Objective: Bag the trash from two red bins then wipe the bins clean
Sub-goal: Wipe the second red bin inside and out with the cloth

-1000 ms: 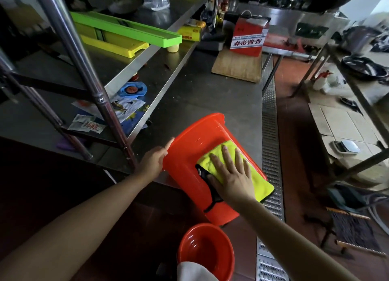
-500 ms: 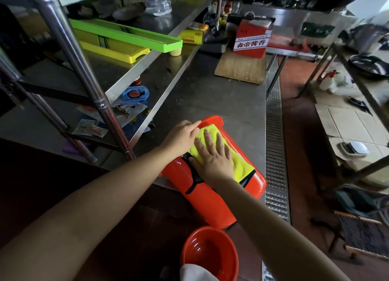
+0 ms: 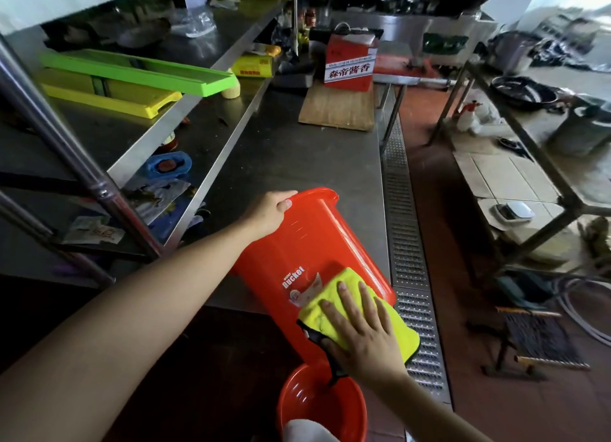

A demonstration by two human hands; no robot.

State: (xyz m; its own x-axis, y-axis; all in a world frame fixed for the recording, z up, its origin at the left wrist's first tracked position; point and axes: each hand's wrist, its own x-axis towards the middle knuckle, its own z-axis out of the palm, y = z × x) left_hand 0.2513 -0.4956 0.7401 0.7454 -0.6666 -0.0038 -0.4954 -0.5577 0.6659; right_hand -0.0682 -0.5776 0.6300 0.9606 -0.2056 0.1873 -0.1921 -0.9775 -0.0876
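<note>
Two hands on red bin [image 3: 317, 239], right hand [image 3: 362, 334] pressing yellow cloth [image 3: 347, 296], left hand [image 3: 269, 211] seemingly gripping rim.

Right hand [image 3: 362, 334] slides yellow microfibre cloth [image 3: 334, 304] down tipped red plastic bin [image 3: 317, 230]; left hand [image 3: 267, 211] shifts to far rim.

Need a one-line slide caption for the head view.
Left hand grips the rim of a red bin lying on the steel counter while the right hand presses a yellow cloth against its side.
</note>
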